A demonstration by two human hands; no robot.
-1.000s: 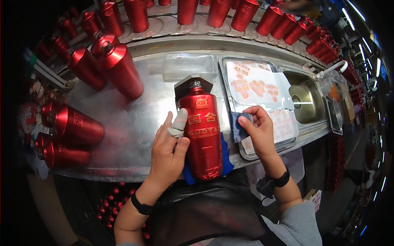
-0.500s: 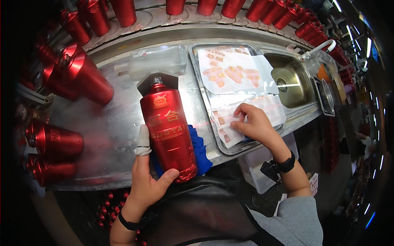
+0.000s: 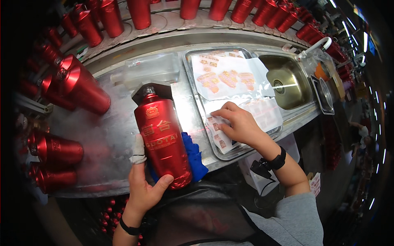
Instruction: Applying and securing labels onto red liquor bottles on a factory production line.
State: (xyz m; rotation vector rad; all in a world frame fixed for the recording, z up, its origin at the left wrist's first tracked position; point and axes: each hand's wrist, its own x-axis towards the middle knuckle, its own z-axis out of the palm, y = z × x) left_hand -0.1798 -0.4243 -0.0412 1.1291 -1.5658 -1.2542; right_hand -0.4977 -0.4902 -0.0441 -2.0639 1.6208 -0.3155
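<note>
My left hand (image 3: 143, 188) grips a shiny red bottle (image 3: 160, 139) low on its body, the thumb across the base and a white-wrapped finger along its left side. The bottle leans with its neck away from me, against a dark angular support (image 3: 164, 91) and beside a blue cloth (image 3: 193, 158). Over the near end of the label sheets (image 3: 266, 117), my right hand (image 3: 240, 125) has thumb and forefinger slightly apart above small red-and-gold labels (image 3: 218, 135). I see nothing held between those fingertips. The sheets lie in a metal tray (image 3: 234, 154).
A clear plastic box (image 3: 152, 67) stands behind the bottle. The sink (image 3: 283, 74) with a white tap (image 3: 314, 49) is at the right. More red bottles (image 3: 84, 92) stand or lie at the left, and others line the conveyor (image 3: 164, 22) along the back. Mist hangs over the metal worktop (image 3: 123, 119).
My right hand has shifted left over the labels, fingers still apart. The view has moved slightly. My left hand keeps its grip on the bottle. Bottles along the back conveyor appear displaced to the right.
</note>
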